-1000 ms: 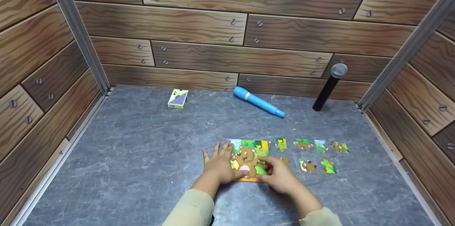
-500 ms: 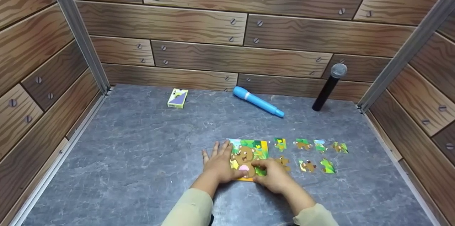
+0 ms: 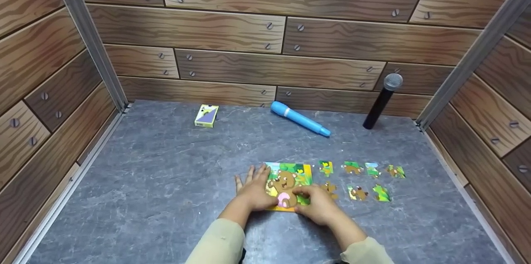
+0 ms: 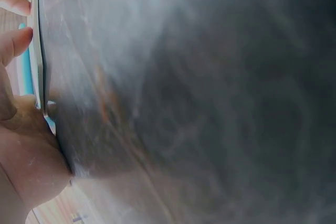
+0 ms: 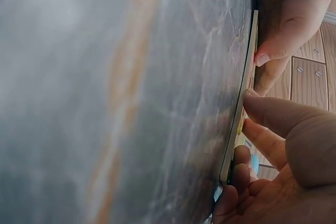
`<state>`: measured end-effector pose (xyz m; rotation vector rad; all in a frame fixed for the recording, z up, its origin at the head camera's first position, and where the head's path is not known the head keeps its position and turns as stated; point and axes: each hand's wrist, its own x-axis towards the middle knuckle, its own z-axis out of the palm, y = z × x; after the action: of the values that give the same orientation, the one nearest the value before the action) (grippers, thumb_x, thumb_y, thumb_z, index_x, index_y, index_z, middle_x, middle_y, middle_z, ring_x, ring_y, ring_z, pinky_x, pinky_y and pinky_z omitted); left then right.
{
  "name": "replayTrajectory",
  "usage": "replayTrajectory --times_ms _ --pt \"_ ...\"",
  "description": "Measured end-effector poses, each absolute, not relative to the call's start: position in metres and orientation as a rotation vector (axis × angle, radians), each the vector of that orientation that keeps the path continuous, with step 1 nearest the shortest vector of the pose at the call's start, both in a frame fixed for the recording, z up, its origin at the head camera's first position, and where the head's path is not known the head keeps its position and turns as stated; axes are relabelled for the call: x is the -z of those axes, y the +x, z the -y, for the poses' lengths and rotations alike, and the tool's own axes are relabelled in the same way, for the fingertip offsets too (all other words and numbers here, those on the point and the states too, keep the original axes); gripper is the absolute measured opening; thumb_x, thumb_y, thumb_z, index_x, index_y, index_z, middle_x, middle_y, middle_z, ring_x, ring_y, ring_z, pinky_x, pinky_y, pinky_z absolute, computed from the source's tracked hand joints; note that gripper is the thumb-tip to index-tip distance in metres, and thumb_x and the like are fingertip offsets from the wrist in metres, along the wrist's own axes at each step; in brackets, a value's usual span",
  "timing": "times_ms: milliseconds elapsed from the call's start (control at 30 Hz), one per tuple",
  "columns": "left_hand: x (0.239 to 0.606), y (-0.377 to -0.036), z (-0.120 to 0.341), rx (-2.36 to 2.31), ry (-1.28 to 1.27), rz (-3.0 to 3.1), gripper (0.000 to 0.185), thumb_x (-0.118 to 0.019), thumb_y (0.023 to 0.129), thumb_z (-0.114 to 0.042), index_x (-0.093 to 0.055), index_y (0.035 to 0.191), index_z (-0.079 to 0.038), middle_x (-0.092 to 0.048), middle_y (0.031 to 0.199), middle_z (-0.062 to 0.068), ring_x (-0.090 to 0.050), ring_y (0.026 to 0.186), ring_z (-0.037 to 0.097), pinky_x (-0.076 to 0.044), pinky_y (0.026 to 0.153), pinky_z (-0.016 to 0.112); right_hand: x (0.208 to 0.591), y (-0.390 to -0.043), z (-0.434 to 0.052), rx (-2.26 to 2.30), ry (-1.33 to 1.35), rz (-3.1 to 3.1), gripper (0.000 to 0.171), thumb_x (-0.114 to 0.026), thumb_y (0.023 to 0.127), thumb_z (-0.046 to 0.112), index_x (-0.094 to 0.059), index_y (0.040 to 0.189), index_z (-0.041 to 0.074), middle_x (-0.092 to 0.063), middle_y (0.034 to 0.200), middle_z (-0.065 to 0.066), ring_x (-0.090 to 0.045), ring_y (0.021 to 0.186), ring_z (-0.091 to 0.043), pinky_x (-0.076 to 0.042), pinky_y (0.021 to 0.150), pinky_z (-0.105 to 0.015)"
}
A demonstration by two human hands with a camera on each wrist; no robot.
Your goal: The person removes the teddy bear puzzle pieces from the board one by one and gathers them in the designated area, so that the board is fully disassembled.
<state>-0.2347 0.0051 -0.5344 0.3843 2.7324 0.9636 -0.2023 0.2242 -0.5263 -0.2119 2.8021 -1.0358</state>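
Observation:
A bear jigsaw puzzle board point(image 3: 285, 179) lies flat near the front of the grey table. My left hand point(image 3: 254, 194), fingers spread, rests over its left edge with the thumb on the lower left of the picture. From the right, my right hand point(image 3: 317, 206) bends thumb and index finger to the board's lower right, pinching a puzzle piece whose yellow edge point(image 5: 240, 126) shows at the index fingertip in the right wrist view; the fingers hide most of it. Loose puzzle pieces lie right of the board, among them a brown one point(image 3: 330, 189) beside my knuckles and a green one point(image 3: 381, 193).
Farther back are a yellow-and-purple card box point(image 3: 206, 116), a blue toy microphone point(image 3: 300, 119) lying slantwise, and a black microphone point(image 3: 379, 100) with a silver head. Wood-print walls point(image 3: 232, 67) enclose the table point(image 3: 145, 181) at the back and both sides.
My right hand has shifted left, farther over the board's lower right. My left thumb has drawn back to the left, uncovering the bear's foot. The loose pieces stay where they were.

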Motion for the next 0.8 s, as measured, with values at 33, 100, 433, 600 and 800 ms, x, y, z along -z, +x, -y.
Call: replayTrajectory --times_ms 33,100,433,600,800 --pt "0.534 -0.234 -0.005 -0.964 0.386 -2.734 0.103 -0.081 0.078 -0.040 -0.036 0.166 -0.012 -0.026 0.175 0.009 -0.009 0.162 0.039 0.011 0.120 0.073 0.526 -0.202 -0.224 1.040 -0.211 -2.800 0.042 -0.088 0.083 0.008 -0.077 0.123 0.010 -0.068 0.116 -0.009 -0.064 0.110 -0.029 -0.050 0.101 -0.057" --pt "0.534 -0.234 -0.005 -0.966 0.391 -2.735 0.104 -0.082 0.076 -0.040 -0.037 0.166 -0.012 -0.026 0.174 0.009 -0.009 0.162 0.039 0.011 0.120 0.074 0.527 -0.202 -0.224 1.047 -0.213 -2.798 0.042 -0.088 0.083 0.007 -0.077 0.123 0.010 -0.068 0.116 -0.009 -0.064 0.110 -0.030 -0.050 0.102 -0.058" --pt "0.537 -0.234 -0.004 -0.967 0.412 -2.729 0.114 -0.085 0.067 -0.042 -0.036 0.166 -0.012 -0.024 0.175 0.007 -0.009 0.162 0.041 0.011 0.119 0.075 0.525 -0.200 -0.224 1.060 -0.245 -2.828 0.042 -0.090 0.080 0.007 -0.077 0.120 0.009 -0.068 0.115 -0.010 -0.064 0.108 -0.030 -0.050 0.101 -0.057" --pt "0.543 -0.237 -0.005 -0.946 0.414 -2.743 0.117 -0.086 0.068 -0.046 -0.034 0.167 -0.012 -0.022 0.176 0.008 -0.008 0.162 0.040 0.013 0.119 0.074 0.525 -0.200 -0.223 1.057 -0.218 -2.816 0.040 -0.089 0.081 0.007 -0.077 0.119 0.010 -0.068 0.116 -0.010 -0.064 0.110 -0.031 -0.050 0.102 -0.058" --pt "0.552 -0.241 -0.007 -0.895 0.393 -2.755 0.126 -0.085 0.068 -0.055 -0.024 0.169 -0.009 -0.014 0.177 0.012 -0.004 0.163 0.037 0.015 0.120 0.071 0.527 -0.201 -0.223 1.069 -0.226 -2.821 0.041 -0.089 0.080 0.006 -0.077 0.119 0.009 -0.068 0.116 -0.010 -0.064 0.109 -0.031 -0.050 0.102 -0.058"
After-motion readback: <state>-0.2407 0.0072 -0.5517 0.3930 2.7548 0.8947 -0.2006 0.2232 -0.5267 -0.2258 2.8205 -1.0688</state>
